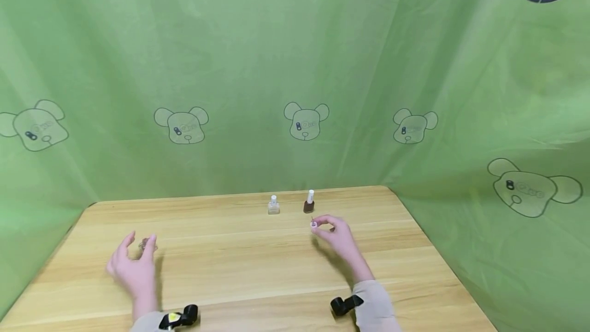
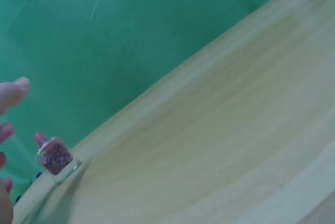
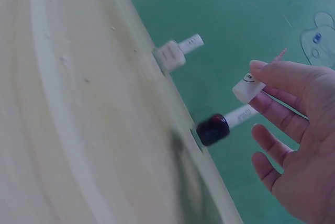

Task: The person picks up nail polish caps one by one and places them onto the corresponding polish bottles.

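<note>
My right hand (image 1: 338, 237) pinches a white nail polish cap (image 3: 248, 87) between thumb and fingertips. A thin brush with a reddish tip (image 3: 281, 55) sticks out from the cap, pointing up and away from the table. My left hand (image 1: 133, 270) has its thumb and fingers spread near an uncapped nail polish bottle (image 2: 55, 156) with dark reddish glitter. That bottle stands on the table with its neck bare, and a gap shows between it and the fingers in the left wrist view. In the head view the left thumb partly covers it.
Toward the back edge of the wooden table (image 1: 230, 270) stand two capped nail polish bottles: a pale clear one (image 1: 274, 206) and a dark brown one (image 1: 309, 205). A green curtain (image 1: 249, 76) with bear outlines hangs behind and along the sides.
</note>
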Demonstrator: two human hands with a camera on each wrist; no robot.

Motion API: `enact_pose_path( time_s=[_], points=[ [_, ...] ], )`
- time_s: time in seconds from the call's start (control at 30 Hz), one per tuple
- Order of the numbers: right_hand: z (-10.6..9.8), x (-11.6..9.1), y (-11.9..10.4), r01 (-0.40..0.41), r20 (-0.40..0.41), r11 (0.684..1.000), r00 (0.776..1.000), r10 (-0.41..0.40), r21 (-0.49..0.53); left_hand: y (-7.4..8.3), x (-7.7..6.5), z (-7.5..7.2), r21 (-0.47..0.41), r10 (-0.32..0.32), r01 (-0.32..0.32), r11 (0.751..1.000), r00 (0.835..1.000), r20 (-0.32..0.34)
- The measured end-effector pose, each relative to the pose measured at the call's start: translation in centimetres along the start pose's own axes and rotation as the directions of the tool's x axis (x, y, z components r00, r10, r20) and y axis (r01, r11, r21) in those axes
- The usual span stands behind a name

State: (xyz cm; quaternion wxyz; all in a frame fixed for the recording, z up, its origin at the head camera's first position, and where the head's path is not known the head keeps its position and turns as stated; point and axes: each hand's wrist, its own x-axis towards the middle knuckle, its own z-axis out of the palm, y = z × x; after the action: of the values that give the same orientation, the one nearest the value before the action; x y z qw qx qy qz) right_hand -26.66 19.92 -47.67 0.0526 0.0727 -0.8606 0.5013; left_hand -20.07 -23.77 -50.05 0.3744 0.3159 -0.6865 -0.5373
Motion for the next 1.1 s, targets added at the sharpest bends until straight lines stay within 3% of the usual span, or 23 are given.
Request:
enact_pose_path(
  time_s=[0.07,0.17,0.27,0.47,0.87,1.1],
  points=[
    [0.5,0.0,-0.2,0.009,0.013,1.000,1.000,-0.009,0.004,-0.1,0.3,-0.3,0.029,-0.052,0.050,0.998,0.997,0.056],
    [1.1,0.0,-0.3,0.032,0.023,0.999,0.999,-0.032,-0.012,-0.2,0.7,-0.7,0.066,-0.138,0.130,0.989,0.980,0.142],
    [1.6,0.0,-0.5,0.043,0.034,0.999,0.999,-0.042,-0.021,-0.4,1.0,-0.9,0.089,-0.182,0.167,0.982,0.964,0.193],
    [2.5,-0.2,-0.9,0.068,0.065,0.997,0.996,-0.066,-0.030,-1.1,1.4,-1.1,0.133,-0.170,0.140,0.981,0.954,0.248],
    [3.8,-0.8,-1.4,0.073,0.114,0.996,0.991,-0.068,-0.045,-1.5,1.7,-1.2,0.275,-0.157,0.074,0.959,0.943,0.293],
    [4.1,-0.9,-1.6,0.093,0.131,0.994,0.988,-0.086,-0.051,-1.6,1.8,-1.0,0.294,-0.127,0.038,0.955,0.948,0.291]
  ],
)
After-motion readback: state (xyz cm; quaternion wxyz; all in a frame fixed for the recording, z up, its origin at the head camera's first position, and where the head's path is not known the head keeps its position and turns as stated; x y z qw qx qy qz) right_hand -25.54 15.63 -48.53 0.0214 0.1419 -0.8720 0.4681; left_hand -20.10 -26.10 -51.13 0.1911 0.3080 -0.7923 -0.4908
